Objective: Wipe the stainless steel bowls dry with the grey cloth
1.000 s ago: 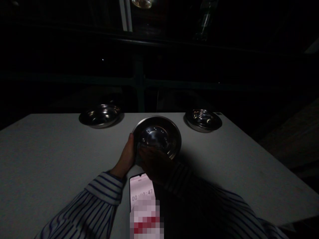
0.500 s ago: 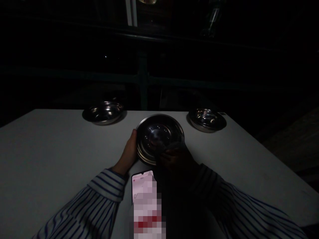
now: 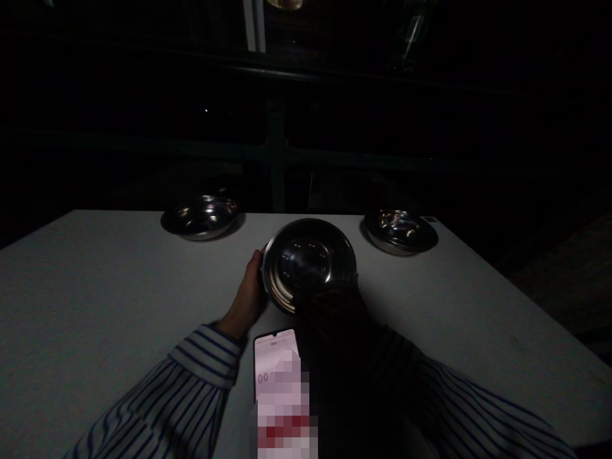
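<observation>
A shiny metal bowl [image 3: 306,252] is tilted up toward me over the white table. My left hand [image 3: 248,293] grips its left rim, fingers behind and thumb along the edge. In deep shadow at the lower right of the bowl is my right hand [image 3: 337,312], its fingers curled over the rim and inner side. A dark, rough-textured patch shows by its knuckles, but I cannot make out what it is. Below the bowl lies a lit phone [image 3: 275,360], its lower part blurred out.
On the white table [image 3: 119,306], a metal bowl [image 3: 201,220] stands at the back left. Another metal bowl or stack of bowls [image 3: 400,231] is at the back right, near a small label [image 3: 429,219] at the edge. Beyond the table it is dark, with a horizontal bar.
My right hand has shifted slightly down inside the bowl and its fingers are darker now. The bowl has turned a little in my left hand, which keeps its hold.
</observation>
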Available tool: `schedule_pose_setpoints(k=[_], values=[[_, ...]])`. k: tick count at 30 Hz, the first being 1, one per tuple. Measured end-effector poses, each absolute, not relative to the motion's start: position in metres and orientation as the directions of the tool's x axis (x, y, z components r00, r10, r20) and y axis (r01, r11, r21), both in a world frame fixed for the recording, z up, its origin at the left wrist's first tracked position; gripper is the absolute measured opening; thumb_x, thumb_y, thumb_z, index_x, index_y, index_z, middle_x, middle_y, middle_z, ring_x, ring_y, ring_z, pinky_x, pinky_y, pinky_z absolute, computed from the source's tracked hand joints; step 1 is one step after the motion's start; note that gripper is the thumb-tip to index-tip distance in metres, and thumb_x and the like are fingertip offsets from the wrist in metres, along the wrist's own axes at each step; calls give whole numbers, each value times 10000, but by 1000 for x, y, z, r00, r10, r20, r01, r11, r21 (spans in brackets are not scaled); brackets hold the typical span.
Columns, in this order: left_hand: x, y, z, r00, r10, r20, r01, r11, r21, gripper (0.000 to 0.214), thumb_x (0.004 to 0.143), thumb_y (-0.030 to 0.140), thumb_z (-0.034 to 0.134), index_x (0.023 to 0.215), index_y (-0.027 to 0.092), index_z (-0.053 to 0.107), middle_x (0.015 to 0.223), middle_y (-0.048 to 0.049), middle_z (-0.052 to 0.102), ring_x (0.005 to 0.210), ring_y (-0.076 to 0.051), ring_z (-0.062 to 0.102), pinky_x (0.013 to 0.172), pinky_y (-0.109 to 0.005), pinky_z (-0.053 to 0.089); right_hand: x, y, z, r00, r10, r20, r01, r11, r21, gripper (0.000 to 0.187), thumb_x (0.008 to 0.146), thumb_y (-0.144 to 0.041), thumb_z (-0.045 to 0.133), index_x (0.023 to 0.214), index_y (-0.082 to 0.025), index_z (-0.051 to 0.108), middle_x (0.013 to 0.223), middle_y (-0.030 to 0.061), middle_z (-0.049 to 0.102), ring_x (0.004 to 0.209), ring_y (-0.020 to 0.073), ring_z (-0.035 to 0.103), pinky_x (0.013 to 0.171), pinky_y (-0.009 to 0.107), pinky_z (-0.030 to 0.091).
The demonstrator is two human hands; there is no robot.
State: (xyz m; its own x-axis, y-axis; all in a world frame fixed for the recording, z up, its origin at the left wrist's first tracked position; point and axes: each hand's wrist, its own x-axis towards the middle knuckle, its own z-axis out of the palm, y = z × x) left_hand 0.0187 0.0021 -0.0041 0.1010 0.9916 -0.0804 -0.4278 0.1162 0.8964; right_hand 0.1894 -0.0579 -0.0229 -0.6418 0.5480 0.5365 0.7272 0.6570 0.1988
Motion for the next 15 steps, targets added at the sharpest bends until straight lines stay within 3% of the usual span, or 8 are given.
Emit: schedule_pose_setpoints(k=[7,12,15], values=[[25,1,-13,175,983,-60,-433,131,892,586,760,644,419,1020,177,659,1061,-77,682,1144,-247,523,1024,-381,326,178,-62,-13,-591,614,523,739,672,47,363,906,-161,403,1257,-147,496,1135,110,627,1064,212,568,920,394,431],[24,0,-13,117,993,-21,-373,64,926,572,763,636,423,1063,202,642,1128,-57,657,1189,-226,484,1041,-359,305,159,-50,-15,-592,670,448,701,702,-123,374,896,-226,399,1236,-110,501,1218,134,569,1093,227,540,921,396,441],[16,3,-18,65,998,-19,-312,39,949,594,751,656,413,1034,192,652,1075,-72,678,1143,-239,524,1015,-373,337,160,-51,-14,-621,694,365,693,703,-158,394,865,-223,433,1242,-125,493,1242,111,556,1096,228,533,912,394,441]])
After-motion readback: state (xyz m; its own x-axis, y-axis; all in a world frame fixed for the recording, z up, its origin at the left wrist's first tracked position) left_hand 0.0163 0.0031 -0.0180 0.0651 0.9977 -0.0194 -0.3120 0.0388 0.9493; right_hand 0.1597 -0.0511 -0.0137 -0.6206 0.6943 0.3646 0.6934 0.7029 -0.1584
